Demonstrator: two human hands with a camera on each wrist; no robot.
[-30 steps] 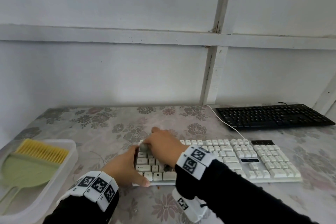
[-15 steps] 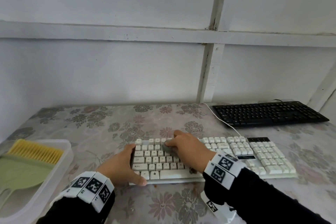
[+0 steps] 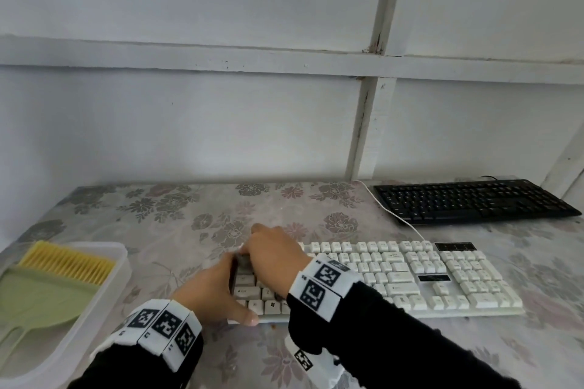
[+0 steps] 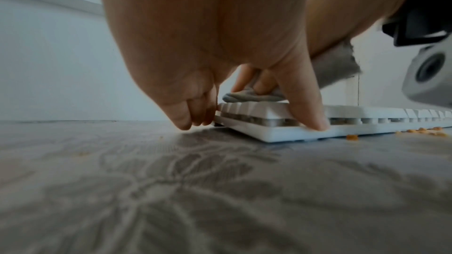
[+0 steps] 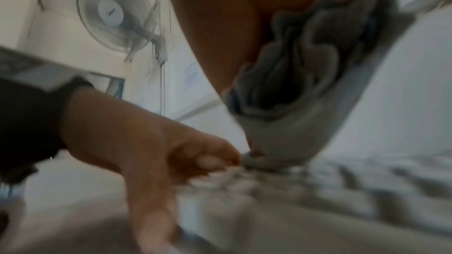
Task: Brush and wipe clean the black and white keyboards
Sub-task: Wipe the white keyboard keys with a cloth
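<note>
A white keyboard (image 3: 410, 278) lies across the front of the table; the black keyboard (image 3: 474, 200) lies behind it at the right. My left hand (image 3: 215, 290) grips the white keyboard's left end (image 4: 247, 121), thumb on its front edge and fingers curled round the side. My right hand (image 3: 275, 256) holds a bunched grey cloth (image 4: 254, 97) and presses it on the keys at the keyboard's far left corner. The cloth (image 5: 305, 76) hangs bunched under the palm in the blurred right wrist view. In the head view the cloth is mostly hidden under the hand.
A clear plastic tray (image 3: 104, 300) at the left front holds a green dustpan (image 3: 41, 300) and a yellow-bristled brush (image 3: 66, 262). Orange crumbs (image 4: 352, 137) lie on the flowered tablecloth (image 3: 189, 218) along the keyboard's front edge. A white cable (image 3: 392, 215) runs back toward the wall.
My right hand with the cloth has slid left along the upper key rows, back to the keyboard's left end. The left hand has kept its hold.
</note>
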